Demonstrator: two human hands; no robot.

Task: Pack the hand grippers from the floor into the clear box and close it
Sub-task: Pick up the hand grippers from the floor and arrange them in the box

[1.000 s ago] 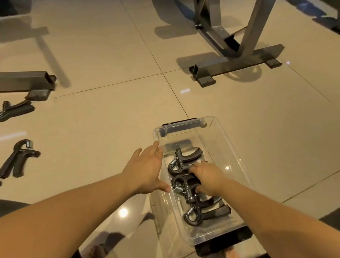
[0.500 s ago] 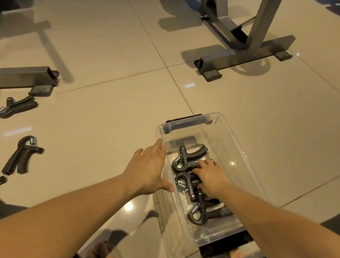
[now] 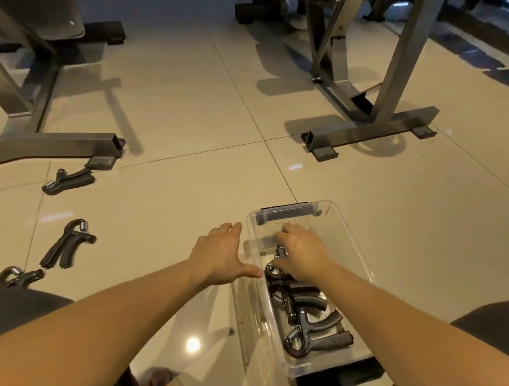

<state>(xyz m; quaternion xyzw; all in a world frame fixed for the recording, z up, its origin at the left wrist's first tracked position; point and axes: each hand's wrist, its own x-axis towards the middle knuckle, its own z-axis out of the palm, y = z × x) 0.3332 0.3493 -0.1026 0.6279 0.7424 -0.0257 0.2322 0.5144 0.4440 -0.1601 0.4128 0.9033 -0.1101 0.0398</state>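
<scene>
Head view shows the right hand [image 3: 301, 256] grasping a hand gripper [image 3: 277, 268] inside the clear box [image 3: 347, 235], left hand [image 3: 223, 256] spread flat against its left wall; it should nest snugly beside the packed ones.

Glossy beige tile floor [image 3: 170, 113]; 2 steel bench frames [image 3: 368, 131] behind.

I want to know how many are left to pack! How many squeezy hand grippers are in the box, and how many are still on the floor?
Hand grippers in the clear box: 3
Hand grippers on the floor: 3
Total: 6
</scene>
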